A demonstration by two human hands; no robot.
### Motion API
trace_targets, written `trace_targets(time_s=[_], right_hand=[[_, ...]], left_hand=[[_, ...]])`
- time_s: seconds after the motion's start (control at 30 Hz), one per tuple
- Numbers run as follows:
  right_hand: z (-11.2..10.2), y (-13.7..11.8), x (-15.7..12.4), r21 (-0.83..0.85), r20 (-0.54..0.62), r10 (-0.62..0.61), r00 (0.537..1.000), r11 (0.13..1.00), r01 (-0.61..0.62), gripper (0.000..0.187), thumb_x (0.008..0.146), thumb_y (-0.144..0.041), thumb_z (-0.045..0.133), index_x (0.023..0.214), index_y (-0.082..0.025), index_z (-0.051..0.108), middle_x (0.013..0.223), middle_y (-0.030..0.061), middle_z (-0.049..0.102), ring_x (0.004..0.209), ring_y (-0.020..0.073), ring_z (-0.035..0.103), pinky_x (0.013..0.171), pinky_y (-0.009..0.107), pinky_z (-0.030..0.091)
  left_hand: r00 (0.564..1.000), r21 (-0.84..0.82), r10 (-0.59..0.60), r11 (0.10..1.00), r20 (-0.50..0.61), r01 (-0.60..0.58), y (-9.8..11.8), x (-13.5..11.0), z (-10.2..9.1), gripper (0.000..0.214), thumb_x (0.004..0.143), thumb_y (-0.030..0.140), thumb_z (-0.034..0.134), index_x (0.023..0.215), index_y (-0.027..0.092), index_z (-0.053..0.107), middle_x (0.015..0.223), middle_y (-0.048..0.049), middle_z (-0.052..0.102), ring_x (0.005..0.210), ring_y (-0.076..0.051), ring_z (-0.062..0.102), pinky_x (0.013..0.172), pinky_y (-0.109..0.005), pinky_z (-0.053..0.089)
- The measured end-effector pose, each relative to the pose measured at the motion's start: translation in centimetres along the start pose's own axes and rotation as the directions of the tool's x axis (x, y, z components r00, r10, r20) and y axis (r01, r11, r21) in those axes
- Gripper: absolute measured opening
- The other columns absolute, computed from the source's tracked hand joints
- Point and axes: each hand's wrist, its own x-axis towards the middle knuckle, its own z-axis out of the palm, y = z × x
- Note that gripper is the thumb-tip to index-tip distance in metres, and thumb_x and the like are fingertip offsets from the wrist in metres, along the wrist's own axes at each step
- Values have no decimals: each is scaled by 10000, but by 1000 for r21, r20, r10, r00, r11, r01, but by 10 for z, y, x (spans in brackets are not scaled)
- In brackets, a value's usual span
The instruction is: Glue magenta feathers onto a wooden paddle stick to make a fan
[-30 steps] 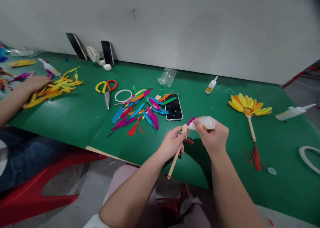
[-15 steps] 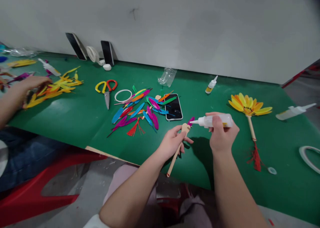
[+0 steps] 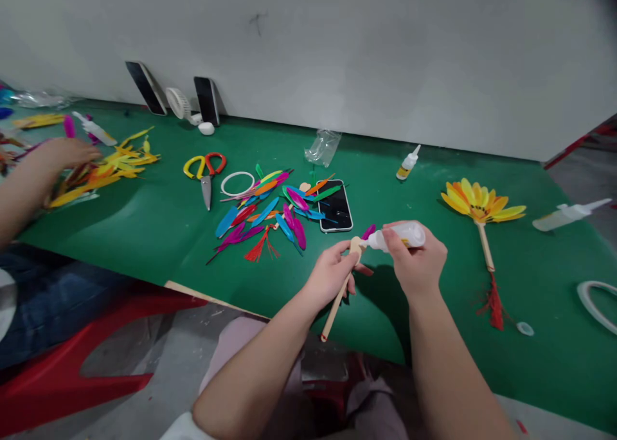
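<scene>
My left hand (image 3: 333, 272) is closed around a wooden fan handle (image 3: 334, 315), its rounded head pointing away from me. A magenta feather (image 3: 369, 232) shows at the far side of that head. In my right hand (image 3: 421, 260) is a white glue bottle (image 3: 409, 234), tilted so its nozzle meets or nearly meets the wooden head; exact contact cannot be made out. Loose coloured feathers (image 3: 265, 212) lie left of my hands, with a red tassel (image 3: 260, 246) among them. A yellow feather fan (image 3: 482, 202) with a red tassel lies to the right.
A phone (image 3: 335, 207) lies partly under feathers. Scissors (image 3: 206, 186), a white ring (image 3: 238, 184), a small glue bottle (image 3: 408, 164) and another bottle (image 3: 569, 216) are on the green table (image 3: 178, 234). At left, a co-worker's hand (image 3: 67, 154) is over yellow feathers (image 3: 128, 160).
My right hand has moved left and slightly down with the glue bottle, bringing the nozzle from the magenta feather to the wooden head. My left hand stays nearly still. The co-worker's hand has shifted slightly.
</scene>
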Motion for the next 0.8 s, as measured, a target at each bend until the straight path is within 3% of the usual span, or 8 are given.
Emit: trace_targets(time_s=[0.8], right_hand=[[1, 9, 2, 20, 45, -33, 998, 999, 32, 271, 677, -439, 599, 630, -173, 619, 465, -28, 552, 392, 76, 446, 393, 198, 357]], left_hand=[[1000, 16, 22, 1000, 5, -22, -1, 0, 0, 362, 800, 393, 438, 1076, 164, 485, 699, -26, 639, 325, -55, 469, 310, -162, 368]])
